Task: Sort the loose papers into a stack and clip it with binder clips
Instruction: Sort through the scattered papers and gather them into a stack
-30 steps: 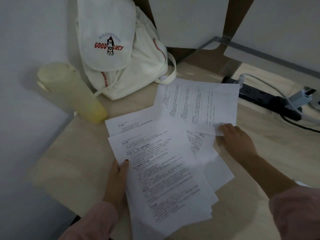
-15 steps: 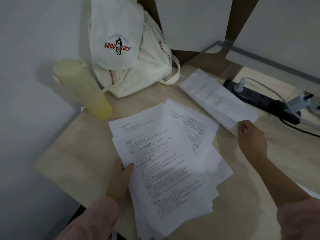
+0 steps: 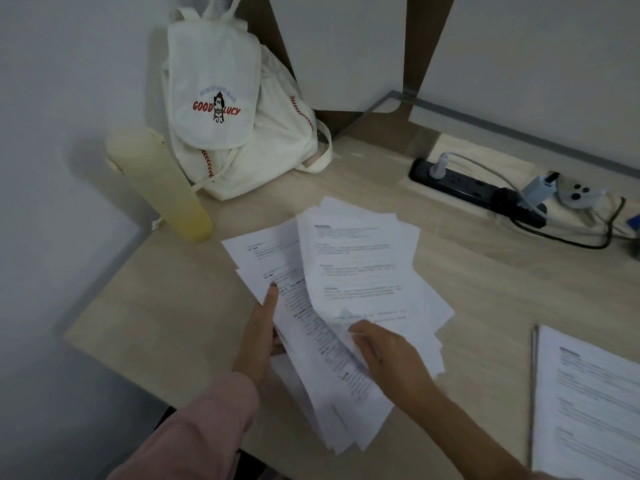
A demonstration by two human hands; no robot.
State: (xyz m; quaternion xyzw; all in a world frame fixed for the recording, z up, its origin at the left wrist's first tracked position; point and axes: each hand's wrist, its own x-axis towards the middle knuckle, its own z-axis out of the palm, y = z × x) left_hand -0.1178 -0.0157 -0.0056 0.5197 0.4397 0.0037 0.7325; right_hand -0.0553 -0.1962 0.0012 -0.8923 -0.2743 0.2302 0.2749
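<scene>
Several printed white sheets lie fanned in a loose pile [image 3: 332, 341] in the middle of the pale wooden desk [image 3: 166, 317]. My left hand [image 3: 261, 336] grips the pile's left edge, with the thumb stretched on top and the fingers underneath. My right hand [image 3: 384, 355] pinches the lower edge of the top sheet [image 3: 360, 265], which lies across the pile at a slight tilt. I see no binder clips.
A second set of printed papers [image 3: 588, 403] lies at the right edge. A white "GOOD LUCY" backpack [image 3: 221, 109] and a yellow bottle [image 3: 162, 192] stand at the back left. A black power strip [image 3: 464, 187] with plugs and cables runs along the back right.
My right hand picked up the far sheet beside the power strip and brought it left and down onto the pile. My left hand stayed on the pile's left edge.
</scene>
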